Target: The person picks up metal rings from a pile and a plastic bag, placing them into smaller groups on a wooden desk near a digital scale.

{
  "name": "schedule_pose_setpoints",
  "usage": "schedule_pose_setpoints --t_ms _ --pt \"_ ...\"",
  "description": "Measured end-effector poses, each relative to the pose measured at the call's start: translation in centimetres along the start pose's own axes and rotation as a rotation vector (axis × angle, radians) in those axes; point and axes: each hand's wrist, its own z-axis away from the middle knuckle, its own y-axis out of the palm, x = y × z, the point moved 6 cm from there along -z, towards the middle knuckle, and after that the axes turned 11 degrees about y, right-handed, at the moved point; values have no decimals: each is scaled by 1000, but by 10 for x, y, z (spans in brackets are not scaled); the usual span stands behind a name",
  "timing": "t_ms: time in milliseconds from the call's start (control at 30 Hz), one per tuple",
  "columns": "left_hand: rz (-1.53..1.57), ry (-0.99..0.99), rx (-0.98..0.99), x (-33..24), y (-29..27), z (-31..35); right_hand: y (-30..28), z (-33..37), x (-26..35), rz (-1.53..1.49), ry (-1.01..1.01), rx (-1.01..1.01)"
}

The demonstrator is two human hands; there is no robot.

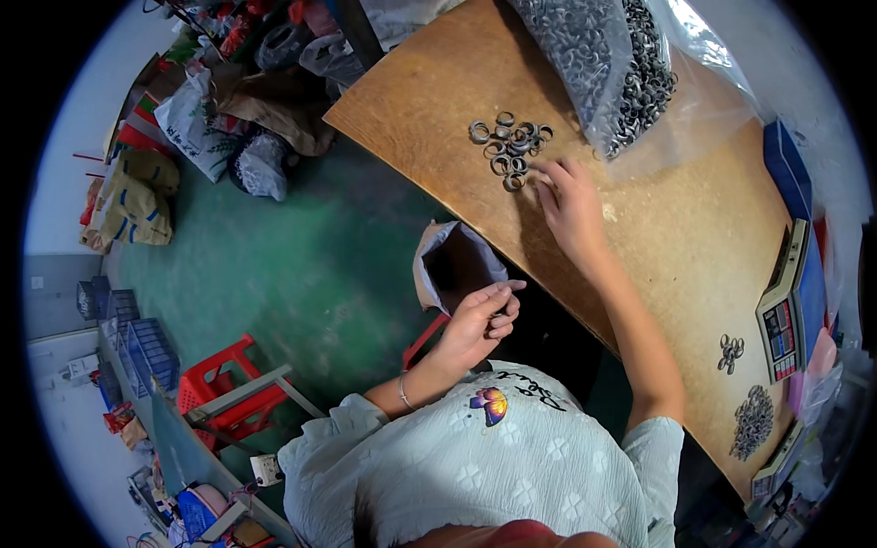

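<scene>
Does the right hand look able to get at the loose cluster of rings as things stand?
Likely yes: the right hand is over the tabletop, its fingertips at the near edge of the ring cluster, and nothing visible stands between them.

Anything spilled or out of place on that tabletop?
Nothing looks plainly spilled or damaged. The small grey rings beside the right hand lie loose but in one compact cluster, away from the table edge, and the clear bag seems to contain its pieces.
</scene>
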Motion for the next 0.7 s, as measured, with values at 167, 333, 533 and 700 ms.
schedule_pose_setpoints --t_ms 167,333,533,700 --pt "-114 2 -200 7 3 6 1 -10 -3 137 -180 -207" --pt "-98 118 -246 -7 9 0 -23 25 18 5 -65 -50" --pt "-19 109 -96 -12 -1 1 -5 69 54 -170 -169 465" --pt "-211 238 -373 -6 -62 -11 -5 16 20 18 1 -49"
